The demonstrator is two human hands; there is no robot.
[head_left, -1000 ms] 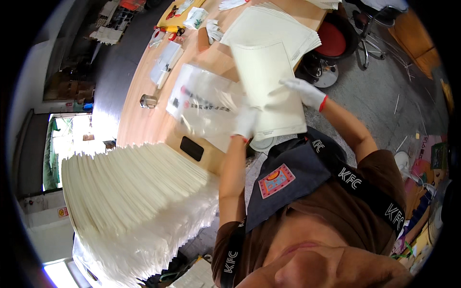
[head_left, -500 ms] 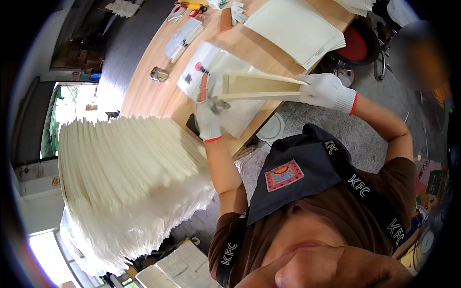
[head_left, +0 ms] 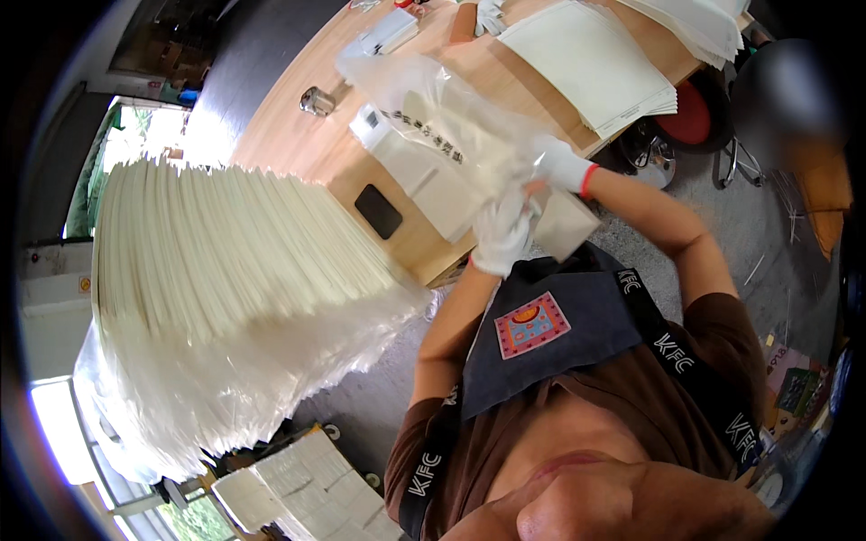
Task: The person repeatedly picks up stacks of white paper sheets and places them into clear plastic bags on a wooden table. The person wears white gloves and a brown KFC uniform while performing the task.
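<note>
Both my hands wear white knit gloves with red cuffs. A clear plastic bag with dark print hangs over the table, held up before me, and pale cream sheets stick out of its near end. My left hand is closed at the bag's near edge, a bare fingertip showing. Beside it, my right hand is closed round the far side of the bag and sheets; its fingers are partly hidden by plastic. Under the bag, a flat pack of whitish plastic bags rests on the wooden table.
A tall row of cream sheets in plastic stands at my left. On the table lie a dark phone, a shiny cup, a white glove and a paper stack. A red-seated stool stands at the right.
The sheets, spread between my hands before, are now partly inside the lifted plastic bag. My hands have come together nearer my body. The view has shifted, and the phone shows fully.
</note>
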